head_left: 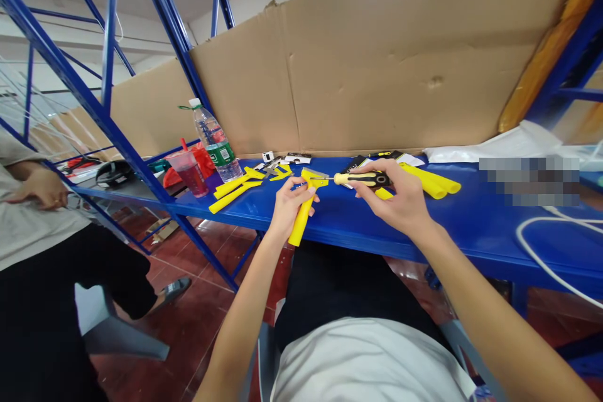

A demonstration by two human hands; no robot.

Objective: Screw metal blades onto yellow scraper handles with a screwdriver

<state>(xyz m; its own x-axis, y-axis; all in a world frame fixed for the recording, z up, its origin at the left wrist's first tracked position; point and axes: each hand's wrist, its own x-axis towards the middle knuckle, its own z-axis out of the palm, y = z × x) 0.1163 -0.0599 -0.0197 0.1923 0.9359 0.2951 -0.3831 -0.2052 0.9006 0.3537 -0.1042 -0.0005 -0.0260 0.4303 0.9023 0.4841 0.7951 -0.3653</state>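
Note:
My left hand (pixel 287 207) is closed around a yellow plastic handle (pixel 300 226), held upright with its wider head on top. A thin metal strip lies at that head. In my right hand (pixel 402 198) is a screwdriver (pixel 347 179) with a pale yellow and black grip, held level. Its shaft points left and the tip meets the yellow head, though the exact contact is too small to make out. More yellow handles (pixel 235 196) lie on the blue table to the left. Beside my right hand rest yellow tubes (pixel 436 183).
A water bottle (pixel 219 147) and a cup of red drink (pixel 191 173) stand at the left on the blue table (pixel 254 217). Cardboard (pixel 377 75) walls the back. A white cable (pixel 532 251) crosses the right side. Another person (pixel 42 213) is at far left.

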